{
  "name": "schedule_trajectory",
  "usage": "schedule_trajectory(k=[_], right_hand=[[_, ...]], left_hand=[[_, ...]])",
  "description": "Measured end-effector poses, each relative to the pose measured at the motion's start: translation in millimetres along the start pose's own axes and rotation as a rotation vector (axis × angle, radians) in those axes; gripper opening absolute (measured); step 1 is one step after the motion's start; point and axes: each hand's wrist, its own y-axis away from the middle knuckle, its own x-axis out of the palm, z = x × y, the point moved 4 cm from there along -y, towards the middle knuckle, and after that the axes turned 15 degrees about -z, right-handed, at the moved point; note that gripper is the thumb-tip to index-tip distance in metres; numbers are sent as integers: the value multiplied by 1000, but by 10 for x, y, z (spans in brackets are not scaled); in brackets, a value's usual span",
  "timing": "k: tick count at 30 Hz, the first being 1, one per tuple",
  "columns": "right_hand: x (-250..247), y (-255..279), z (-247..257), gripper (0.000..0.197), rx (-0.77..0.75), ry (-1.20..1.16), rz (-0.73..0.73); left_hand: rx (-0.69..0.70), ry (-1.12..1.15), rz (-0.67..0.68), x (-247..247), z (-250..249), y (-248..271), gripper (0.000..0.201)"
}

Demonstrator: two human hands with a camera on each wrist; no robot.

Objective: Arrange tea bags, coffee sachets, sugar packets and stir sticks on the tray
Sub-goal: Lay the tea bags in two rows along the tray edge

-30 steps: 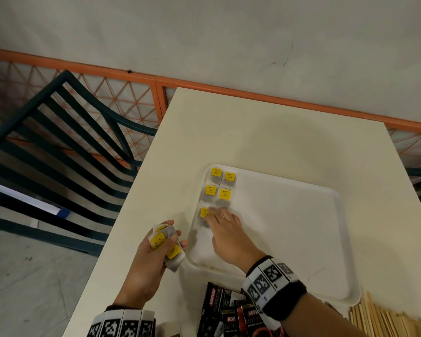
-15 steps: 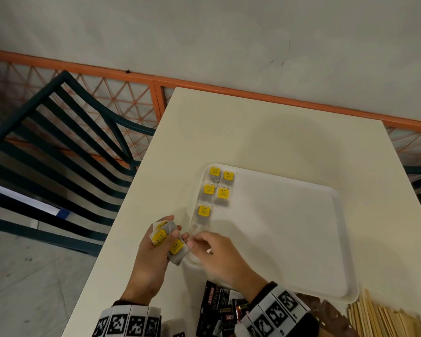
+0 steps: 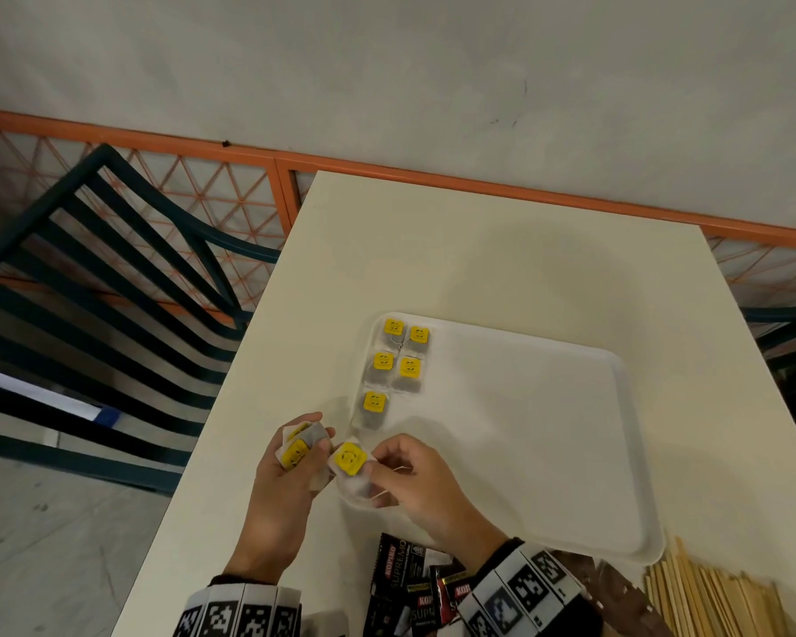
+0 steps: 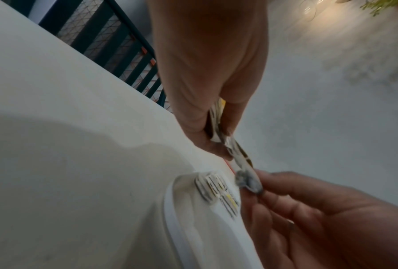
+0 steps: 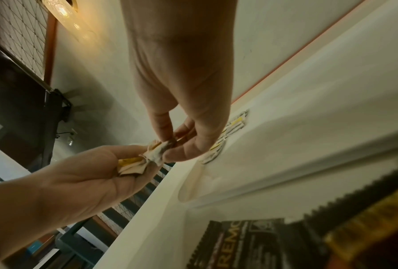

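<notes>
Fingertips of the right hand (image 3: 414, 480) pinch one tea bag (image 3: 351, 471) low in the frame, just left of centre, above the near left corner of the white tray (image 3: 635, 452). Beside it the left hand (image 3: 290, 471) grips the remaining stack of tea bags (image 3: 300, 445). Five placed tea bags (image 3: 394, 365) lie along the tray's left edge. Each bag looks light, soft and easily crumpled, its string loose; holding the paper edge or the yellow tag seems safest
</notes>
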Motion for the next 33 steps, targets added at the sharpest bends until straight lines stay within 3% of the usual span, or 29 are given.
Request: schedule_trajectory(k=[4,8,12,20,23,33], right_hand=[[-122,-52,-24,11,26,-42,-91],[-255,-207,-97,12,46,-62,-271],[-354,-361,-139,6,150,-129,-361],[-346,-527,-120,12,174,-10,-378],[-339,-539,-85,10,157,86,-358],[-363,-568,-54,23,104,315,-265]], left_hand=[[-33,34,7,-2,-8,-1,24],[-86,67,-12,3,17,8,21],[-131,54,-10,-2,11,15,24],[-61,-145,21,-50,15,62,19],[-66,-149,30,-51,23,61,24],[-45,-175,9,4,51,89,6]])
